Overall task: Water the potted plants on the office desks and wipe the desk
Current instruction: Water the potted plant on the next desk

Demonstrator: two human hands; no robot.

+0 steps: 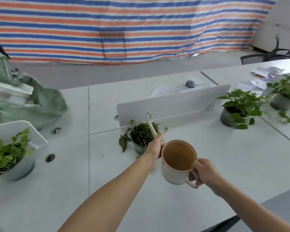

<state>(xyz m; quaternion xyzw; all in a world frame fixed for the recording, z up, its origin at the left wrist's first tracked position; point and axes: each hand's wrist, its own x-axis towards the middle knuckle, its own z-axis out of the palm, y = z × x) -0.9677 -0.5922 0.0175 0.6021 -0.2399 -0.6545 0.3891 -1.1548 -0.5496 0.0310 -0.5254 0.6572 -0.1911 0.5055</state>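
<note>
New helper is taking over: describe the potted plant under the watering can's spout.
Find the low white divider panel mid-desk. Before its left end stands a small grey pot of tangled vines. Unlike its bushy neighbours, it is mostly bare stems.

Bright, diffuse daylight; only faint, soft shadows on the desk; slightly blurred overall, edges bowed by wide-angle distortion.

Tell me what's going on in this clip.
A person holds a cream watering can above the desk. The right hand holds its grip, and the left hand holds it at the base of the spout. The spout reaches over the small potted plant. The can holds brownish water, and no stream shows. A crumpled blue-grey cloth lies beyond the divider.
</note>
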